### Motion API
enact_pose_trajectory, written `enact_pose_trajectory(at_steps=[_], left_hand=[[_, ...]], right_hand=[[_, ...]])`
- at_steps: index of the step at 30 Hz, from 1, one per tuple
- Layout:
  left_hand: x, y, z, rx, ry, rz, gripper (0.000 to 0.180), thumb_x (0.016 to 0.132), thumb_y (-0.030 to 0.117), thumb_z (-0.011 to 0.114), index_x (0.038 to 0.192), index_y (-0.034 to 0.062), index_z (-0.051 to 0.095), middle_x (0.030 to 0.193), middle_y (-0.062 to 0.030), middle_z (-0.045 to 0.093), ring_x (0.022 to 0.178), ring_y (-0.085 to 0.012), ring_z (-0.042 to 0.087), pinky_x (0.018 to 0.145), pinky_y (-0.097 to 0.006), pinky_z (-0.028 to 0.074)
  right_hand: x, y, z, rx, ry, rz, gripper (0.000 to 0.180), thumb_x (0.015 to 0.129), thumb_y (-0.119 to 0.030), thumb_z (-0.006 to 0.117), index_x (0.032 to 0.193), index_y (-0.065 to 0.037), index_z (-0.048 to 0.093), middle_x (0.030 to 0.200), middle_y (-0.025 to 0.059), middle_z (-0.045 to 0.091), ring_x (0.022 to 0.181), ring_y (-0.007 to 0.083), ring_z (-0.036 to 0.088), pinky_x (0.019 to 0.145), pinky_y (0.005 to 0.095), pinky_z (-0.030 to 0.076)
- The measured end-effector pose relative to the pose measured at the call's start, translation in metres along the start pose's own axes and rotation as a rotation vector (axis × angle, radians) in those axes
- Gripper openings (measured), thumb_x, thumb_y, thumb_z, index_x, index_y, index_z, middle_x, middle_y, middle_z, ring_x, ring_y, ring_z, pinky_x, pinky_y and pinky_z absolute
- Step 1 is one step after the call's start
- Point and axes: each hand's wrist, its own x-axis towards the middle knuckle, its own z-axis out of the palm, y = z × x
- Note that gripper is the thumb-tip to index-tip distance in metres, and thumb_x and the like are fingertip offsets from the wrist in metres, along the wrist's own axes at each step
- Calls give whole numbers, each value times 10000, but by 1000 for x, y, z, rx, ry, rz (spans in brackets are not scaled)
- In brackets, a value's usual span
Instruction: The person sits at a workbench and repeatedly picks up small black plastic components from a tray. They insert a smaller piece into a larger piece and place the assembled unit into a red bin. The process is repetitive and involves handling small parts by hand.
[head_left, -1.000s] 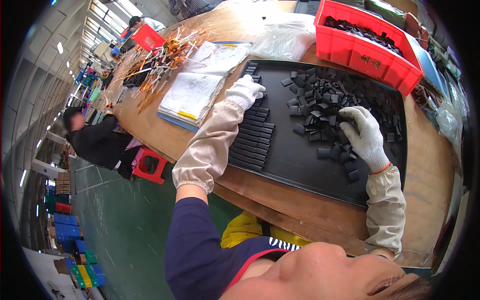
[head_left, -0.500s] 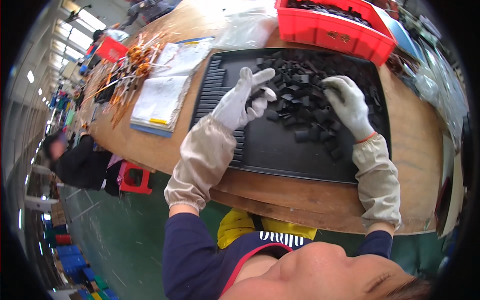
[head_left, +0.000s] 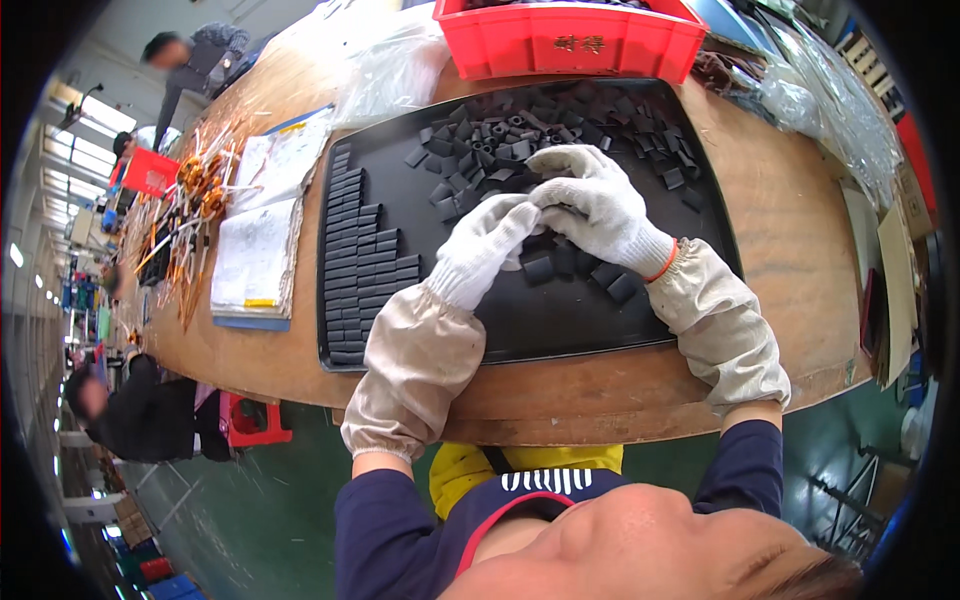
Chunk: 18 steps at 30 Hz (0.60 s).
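A black tray (head_left: 420,330) lies on the wooden table, holding a loose heap of small black blocks (head_left: 560,130) in its far half and neat rows of black blocks (head_left: 355,260) along its left side. My left hand (head_left: 490,240) and my right hand (head_left: 590,200), both in white gloves with beige sleeve covers, meet over the middle of the tray at the near edge of the heap. Their fingertips touch loose blocks there. Whether either hand grips a block is hidden by the gloves.
A red bin (head_left: 570,40) stands beyond the tray. Clear plastic bags (head_left: 390,70) lie at the back left, an open notebook (head_left: 255,240) and orange-tipped wires (head_left: 190,200) to the left. Other people (head_left: 130,410) work at the left, near a red stool (head_left: 250,420).
My left hand has moved from the rows at the tray's left to the middle. My right hand came inward to meet it. My head now looks more squarely down on the tray.
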Motion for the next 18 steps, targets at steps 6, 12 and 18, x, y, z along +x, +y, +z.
enact_pose_trajectory(at_steps=[6,12,18], left_hand=[[-5,6,1,46,32,8,465,975,337,709,1313,35,604,994,-18,664,734,-29,491,619,-195,412],[-6,6,-10,-191,29,9,399,976,335,704,1274,74,658,1011,17,662,815,-34,550,688,-204,454],[-3,3,-11,-258,41,10,378,984,290,695,1261,36,656,878,31,598,711,-23,500,599,-164,409]], right_hand=[[0,9,-1,-37,0,-63,273,748,-172,825,1005,-204,739,1220,79,674,1159,321,617,957,433,505],[6,63,-34,-458,194,185,216,790,-232,811,970,-134,742,1195,52,674,1118,306,618,967,422,486],[-10,90,-25,-784,98,295,232,790,-280,797,988,-173,740,1288,52,605,1254,306,521,1041,461,404]])
